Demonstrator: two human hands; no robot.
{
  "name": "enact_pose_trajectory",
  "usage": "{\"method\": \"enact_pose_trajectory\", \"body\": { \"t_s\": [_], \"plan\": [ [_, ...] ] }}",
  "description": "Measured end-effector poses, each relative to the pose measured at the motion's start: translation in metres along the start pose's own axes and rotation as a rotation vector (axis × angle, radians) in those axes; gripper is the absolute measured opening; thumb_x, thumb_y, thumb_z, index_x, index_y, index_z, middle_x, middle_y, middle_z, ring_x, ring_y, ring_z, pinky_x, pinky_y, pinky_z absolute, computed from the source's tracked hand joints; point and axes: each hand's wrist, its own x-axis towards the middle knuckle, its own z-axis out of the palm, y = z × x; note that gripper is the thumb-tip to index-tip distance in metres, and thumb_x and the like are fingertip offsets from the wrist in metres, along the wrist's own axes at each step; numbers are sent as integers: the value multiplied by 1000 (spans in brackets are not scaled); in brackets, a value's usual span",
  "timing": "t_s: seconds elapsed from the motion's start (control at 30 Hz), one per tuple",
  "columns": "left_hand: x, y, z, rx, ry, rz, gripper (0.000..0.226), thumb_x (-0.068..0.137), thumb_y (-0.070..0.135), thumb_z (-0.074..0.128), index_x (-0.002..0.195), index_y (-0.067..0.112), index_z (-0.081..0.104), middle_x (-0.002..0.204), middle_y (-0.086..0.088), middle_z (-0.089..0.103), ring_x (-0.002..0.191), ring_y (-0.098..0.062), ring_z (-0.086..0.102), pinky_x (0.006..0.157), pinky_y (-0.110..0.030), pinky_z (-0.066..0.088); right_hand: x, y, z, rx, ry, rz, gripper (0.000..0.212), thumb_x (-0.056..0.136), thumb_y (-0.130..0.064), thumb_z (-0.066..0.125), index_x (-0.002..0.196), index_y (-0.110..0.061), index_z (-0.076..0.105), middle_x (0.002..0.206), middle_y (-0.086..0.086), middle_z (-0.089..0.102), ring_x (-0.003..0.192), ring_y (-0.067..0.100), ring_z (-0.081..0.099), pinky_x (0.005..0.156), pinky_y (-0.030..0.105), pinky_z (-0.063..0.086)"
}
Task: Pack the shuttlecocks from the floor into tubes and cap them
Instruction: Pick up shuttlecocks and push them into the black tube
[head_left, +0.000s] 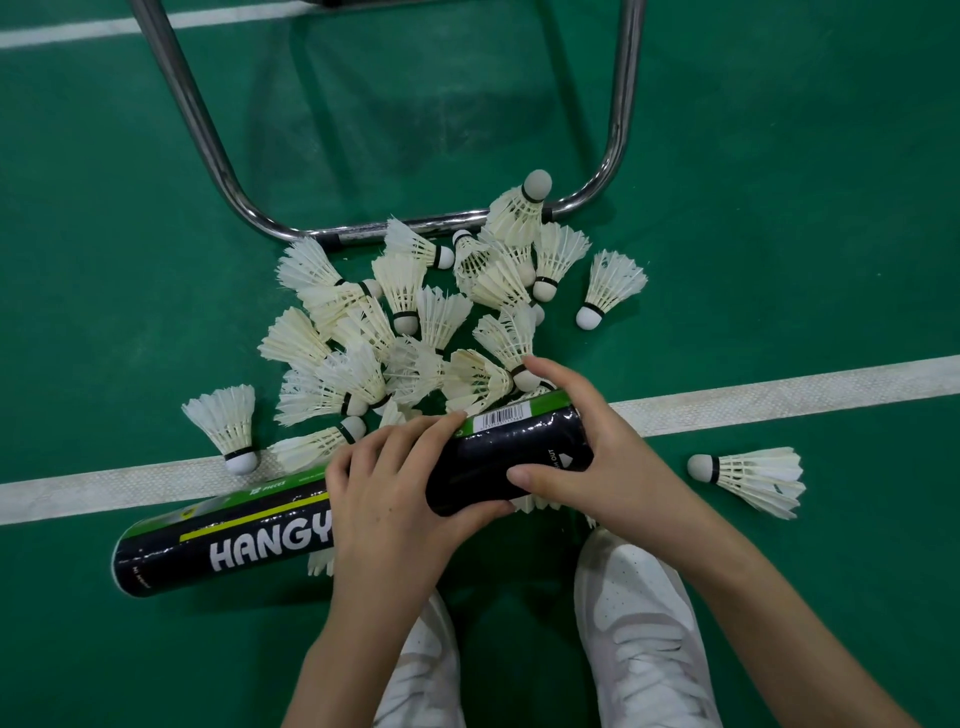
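One tube (249, 540) — black and green, lettered HANGY — lies tilted over the floor (779, 208), left hand (384, 499) gripping its middle, right hand (587, 447) clasping its end. Roughly twenty white shuttlecocks (415, 332) lie heaped just beyond — one (753, 478) apart at right.

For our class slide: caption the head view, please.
Both hands, left and right, grip a black tube beside loose shuttlecocks on green floor.
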Motion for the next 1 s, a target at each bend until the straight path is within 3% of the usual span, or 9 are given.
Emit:
{"method": "enact_pose_trajectory", "body": {
  "t_s": [0.1,0.23,0.43,0.57,0.7,0.83,1.0],
  "plan": [
    [-1,0,0,13,-16,0,75,63,75,48,120,28,59,115,9,64,105,-21,56,92,-43,35,-2,1,-1,42,-5,2,75,79,-7,70,133,-44,34,115,-6,61,101,5,61,94,27,48],
    [0,-1,1,13,-13,-11,75,63,75,48,121,29,57,114,7,65,105,-22,57,93,-39,31,-3,5,-5,174,-5,13,69,82,2,64,127,-42,37,87,-2,73,84,7,66,80,20,52],
    [2,-4,1,13,-18,-47,75,63,77,46,123,31,54,115,7,65,107,-19,51,91,-37,29,3,4,-18,180,43,-29,53,83,-8,63,125,-34,43,72,1,67,73,10,61,73,18,48],
    [2,-4,0,19,-19,-58,75,65,77,45,123,31,55,115,8,64,107,-19,51,92,-34,26,17,-3,-29,122,102,-83,39,82,-25,61,117,-35,47,70,0,67,76,15,62,83,23,47],
    [4,-5,-2,24,-4,-83,75,64,77,45,121,30,57,113,6,65,106,-24,56,91,-33,25,40,-5,-37,7,115,-108,35,88,-15,60,119,-28,49,74,1,70,81,11,66,78,11,45],
    [3,-9,-3,34,-22,-101,76,64,78,45,121,29,58,114,6,65,106,-24,56,91,-33,25,70,5,-40,-84,134,-109,35,87,-13,62,118,-24,50,83,0,70,86,18,65,82,22,49],
    [2,-10,-3,42,-47,-108,77,64,78,44,122,29,58,114,6,65,107,-25,57,92,-33,24,96,16,-36,-171,203,-143,35,88,-6,58,119,-21,51,100,-5,67,98,10,60,75,3,42]
  ]
}}
